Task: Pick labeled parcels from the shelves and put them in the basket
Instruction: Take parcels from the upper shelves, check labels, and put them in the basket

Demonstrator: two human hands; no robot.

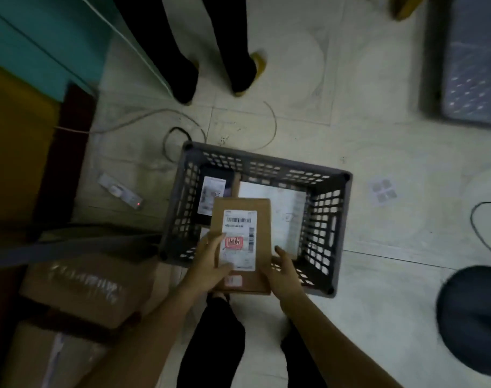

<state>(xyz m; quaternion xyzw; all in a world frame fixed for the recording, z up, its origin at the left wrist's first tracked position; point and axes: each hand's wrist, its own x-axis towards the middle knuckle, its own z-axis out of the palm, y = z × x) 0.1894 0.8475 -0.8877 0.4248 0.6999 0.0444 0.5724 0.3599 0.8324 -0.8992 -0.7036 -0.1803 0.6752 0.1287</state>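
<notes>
L hand (210,261) + R hand (283,275) both curled round cardboard parcel (262,219), over basket (266,159) near rim. Risk: early release clips rim, tips out, or lands askew on black parcel (216,175) inside.

Dim light falls on a pale tiled floor (378,152). A teal panel (28,32) fills the upper left of the frame, with a yellow surface (12,135) below it. Loose cables (182,130) and a white power strip (120,191) lie left of centre. Taped cardboard boxes (79,287) sit at the lower left.
</notes>
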